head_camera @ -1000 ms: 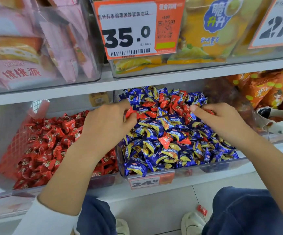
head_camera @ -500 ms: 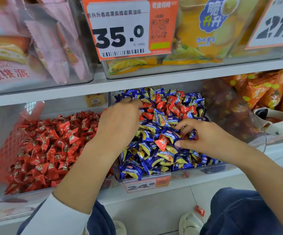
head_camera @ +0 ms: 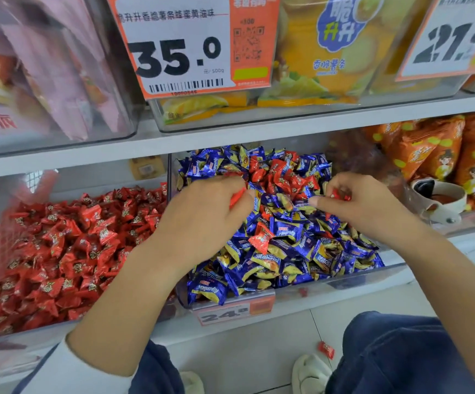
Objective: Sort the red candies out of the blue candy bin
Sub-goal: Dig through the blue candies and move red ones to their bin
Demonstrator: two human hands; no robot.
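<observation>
Over blue candy bin point(head_camera: 341, 282): right hand point(head_camera: 364, 206) now further back, fingers pinching red candy point(head_camera: 340, 194).

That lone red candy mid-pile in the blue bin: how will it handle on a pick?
The red candy looks small and glossy-wrapped, so probably light but slippery. Its crimped wrapper ends likely flex rather than hold stiff. It rests atop loose blue candies, so a push would probably shift or bury it.

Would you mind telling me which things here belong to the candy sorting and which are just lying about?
In the job:
left hand, holding red candies
right hand, pinching a red candy
blue candy bin
red candy bin

Lying about:
orange snack bags
35.0 price tag
candy on the floor
</observation>
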